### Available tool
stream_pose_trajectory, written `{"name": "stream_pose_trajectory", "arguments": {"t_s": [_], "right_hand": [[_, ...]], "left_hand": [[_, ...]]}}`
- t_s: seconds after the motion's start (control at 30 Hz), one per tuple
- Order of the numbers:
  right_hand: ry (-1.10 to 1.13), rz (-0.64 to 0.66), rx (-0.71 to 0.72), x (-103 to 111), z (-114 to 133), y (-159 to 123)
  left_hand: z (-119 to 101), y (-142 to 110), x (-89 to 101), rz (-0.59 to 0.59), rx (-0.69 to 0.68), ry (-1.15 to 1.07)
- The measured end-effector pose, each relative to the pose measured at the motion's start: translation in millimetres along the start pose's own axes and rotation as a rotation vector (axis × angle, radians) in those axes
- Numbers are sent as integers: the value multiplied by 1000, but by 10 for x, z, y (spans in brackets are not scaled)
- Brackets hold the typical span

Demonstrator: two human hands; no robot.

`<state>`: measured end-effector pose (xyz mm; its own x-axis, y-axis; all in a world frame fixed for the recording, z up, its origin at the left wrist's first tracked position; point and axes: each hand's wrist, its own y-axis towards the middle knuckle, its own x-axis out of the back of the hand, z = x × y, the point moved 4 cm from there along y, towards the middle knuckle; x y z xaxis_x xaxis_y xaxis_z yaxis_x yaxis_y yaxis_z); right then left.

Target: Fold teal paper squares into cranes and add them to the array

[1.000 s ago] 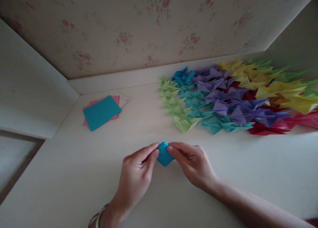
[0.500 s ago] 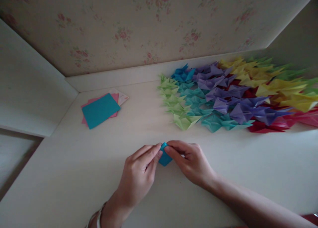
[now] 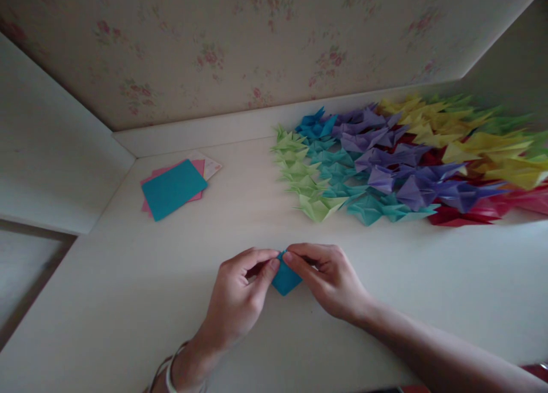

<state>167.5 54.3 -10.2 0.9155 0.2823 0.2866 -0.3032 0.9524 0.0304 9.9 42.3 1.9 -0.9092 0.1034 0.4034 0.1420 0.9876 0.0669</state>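
A small piece of folded blue origami paper (image 3: 285, 279) is pinched at its far corner, a point facing me. My left hand (image 3: 242, 299) grips its upper left edge between thumb and forefinger. On the other side, my right hand (image 3: 331, 279) pinches the upper right edge, its thumb close to the left thumb. Both hands are closed on the paper just above the white table. The fingertips hide part of the paper's upper edges.
Rows of folded paper cranes (image 3: 372, 159) in green, blue, purple, red and yellow cover the back right. A stack of blue and pink paper sheets (image 3: 173, 188) lies at the back left. Floral wallpaper (image 3: 209, 56) and a white side panel (image 3: 51, 136) bound the white table (image 3: 128, 301).
More of the blue paper shows below my fingers, and its near point sits lower. My left thumb and fingers have shifted slightly. The cranes and the sheets stay put.
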Motion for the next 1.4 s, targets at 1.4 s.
{"name": "stream_pose_trajectory", "arguments": {"t_s": [1.4], "right_hand": [[425, 179, -228, -21, -134, 24]], "left_hand": [[50, -39, -54, 137, 326, -187]]}}
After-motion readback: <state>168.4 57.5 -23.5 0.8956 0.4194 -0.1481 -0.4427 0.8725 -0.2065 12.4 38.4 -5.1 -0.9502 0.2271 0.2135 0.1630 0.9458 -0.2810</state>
